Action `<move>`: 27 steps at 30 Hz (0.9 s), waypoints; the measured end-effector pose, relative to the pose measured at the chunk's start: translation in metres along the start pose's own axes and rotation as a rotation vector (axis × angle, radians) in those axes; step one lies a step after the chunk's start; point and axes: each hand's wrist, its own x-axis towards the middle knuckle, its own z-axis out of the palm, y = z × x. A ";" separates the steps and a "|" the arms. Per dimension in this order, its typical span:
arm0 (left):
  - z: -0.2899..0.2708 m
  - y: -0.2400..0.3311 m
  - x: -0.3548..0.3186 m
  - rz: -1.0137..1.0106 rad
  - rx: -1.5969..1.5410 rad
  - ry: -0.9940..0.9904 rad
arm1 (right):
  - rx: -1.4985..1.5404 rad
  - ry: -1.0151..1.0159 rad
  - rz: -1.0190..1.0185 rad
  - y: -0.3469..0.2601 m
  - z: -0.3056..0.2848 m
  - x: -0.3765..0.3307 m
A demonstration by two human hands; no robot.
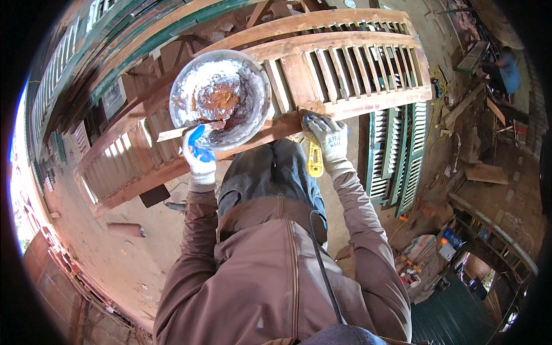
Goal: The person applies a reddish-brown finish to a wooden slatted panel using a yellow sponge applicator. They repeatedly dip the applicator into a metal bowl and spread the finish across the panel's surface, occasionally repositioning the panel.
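Observation:
My left hand (200, 158), in a white glove with blue coating, is closed at the near rim of a round silver metal bowl (256, 86). Reddish-brown paste (221, 100) lies inside the bowl. A flat pale stick (172, 134) crosses the rim beside my left fingers, its inner end smeared with paste. My right hand (329, 137), gloved too, is closed around a yellow-handled cutter knife (314, 158); its fingers hide the blade end. Those fingertips rest against the near rail of a louvred wooden shutter (374, 106). The bowl is over this shutter.
Green louvred shutters (397, 155) stand beyond the wooden one on the right. More green frames (109, 63) are stacked at the left. A person in a blue top (509, 75) is at the far right. Wood pieces (486, 173) and a brown offcut (126, 230) lie on the floor.

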 end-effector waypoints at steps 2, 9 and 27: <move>-0.011 -0.007 -0.004 0.016 0.025 0.030 | 0.027 -0.057 -0.036 -0.001 -0.002 -0.009; -0.003 0.004 -0.005 -0.057 -0.083 0.003 | -0.063 0.010 -0.051 -0.005 -0.021 0.009; 0.098 0.050 -0.033 0.093 0.358 -0.257 | 0.464 0.340 0.266 -0.102 -0.090 0.058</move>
